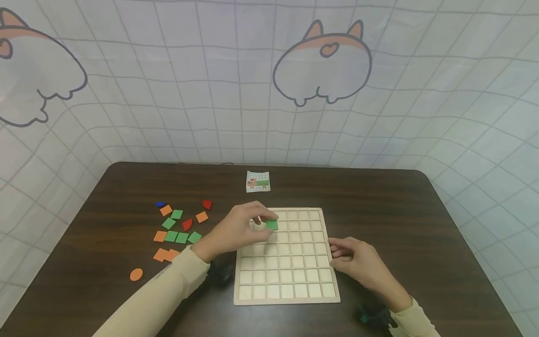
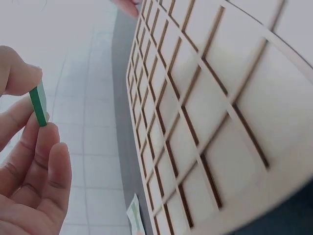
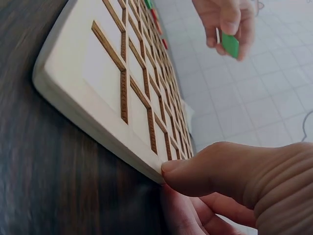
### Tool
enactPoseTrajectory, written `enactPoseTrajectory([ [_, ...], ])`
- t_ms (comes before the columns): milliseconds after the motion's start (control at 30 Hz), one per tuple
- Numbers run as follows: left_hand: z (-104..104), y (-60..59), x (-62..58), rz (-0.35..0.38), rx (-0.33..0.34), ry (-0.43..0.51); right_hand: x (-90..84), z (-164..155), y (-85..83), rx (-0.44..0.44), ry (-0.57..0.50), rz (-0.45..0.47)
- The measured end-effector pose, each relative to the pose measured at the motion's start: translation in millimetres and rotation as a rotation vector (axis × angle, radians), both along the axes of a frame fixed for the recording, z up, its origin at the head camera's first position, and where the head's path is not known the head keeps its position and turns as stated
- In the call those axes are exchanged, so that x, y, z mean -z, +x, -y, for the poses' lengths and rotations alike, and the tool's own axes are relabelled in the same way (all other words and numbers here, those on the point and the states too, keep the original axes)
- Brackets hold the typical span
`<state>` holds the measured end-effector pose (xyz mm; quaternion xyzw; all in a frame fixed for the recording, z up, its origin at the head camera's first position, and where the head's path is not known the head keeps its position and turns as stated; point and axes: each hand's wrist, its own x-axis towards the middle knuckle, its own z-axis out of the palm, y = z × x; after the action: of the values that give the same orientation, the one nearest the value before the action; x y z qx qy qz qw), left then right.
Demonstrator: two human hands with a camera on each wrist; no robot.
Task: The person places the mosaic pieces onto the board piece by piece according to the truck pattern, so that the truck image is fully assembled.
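Surface: dark wooden table [image 1: 379,210] in front of me, with a grid-patterned white cloth [image 1: 189,93] hung behind it.
Left hand: my left hand [image 1: 236,231] pinches a green square tile [image 1: 272,224] between thumb and fingertips; the remaining fingers [image 2: 46,181] curl loosely beside it.
Right hand: my right hand [image 1: 358,262] lies at the right edge of the wooden grid board [image 1: 332,281], thumb [image 3: 205,171] pressed against its rim, fingers bent underneath.
Tile: flat, thin, green, held above the board's upper left cells; I cannot tell whether it touches the board.
Board: pale wood, square recesses in rows.
Nearby: loose pieces [image 1: 177,229], orange, green, red and blue, lie left of the board; a small pattern card [image 1: 258,181] lies beyond it.
Hard to see: the card's picture is too small to make out.
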<state>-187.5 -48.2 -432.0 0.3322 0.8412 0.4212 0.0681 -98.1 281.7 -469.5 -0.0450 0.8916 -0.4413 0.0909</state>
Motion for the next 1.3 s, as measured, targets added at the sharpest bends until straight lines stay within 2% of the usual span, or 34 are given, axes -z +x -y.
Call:
enactPoseTrajectory([
  [367, -20.3, -0.8, 0.5, 0.024, 0.075, -0.055, 3.6, 8.6, -3.0, -0.017, -0.011, -0.027],
  [700, -51.3, 3.6, -0.6, -0.028, 0.179, -0.104, 6.6, 10.7, -3.0, -0.022, -0.005, -0.019],
  [900, -68.7, 5.1, 3.9, -0.081, 0.213, -0.171, 7.4, 11.6, -1.8, -0.017, -0.004, -0.022],
  [1067, -79.8, 6.4, 8.3, -0.078, 0.225, -0.198, 8.5, 11.6, -1.6, -0.020, 0.007, -0.020],
  [1300, -90.8, 7.2, 21.8, -0.086, 0.255, -0.225, 10.7, 10.1, -0.7, -0.030, -0.013, -0.011],
])
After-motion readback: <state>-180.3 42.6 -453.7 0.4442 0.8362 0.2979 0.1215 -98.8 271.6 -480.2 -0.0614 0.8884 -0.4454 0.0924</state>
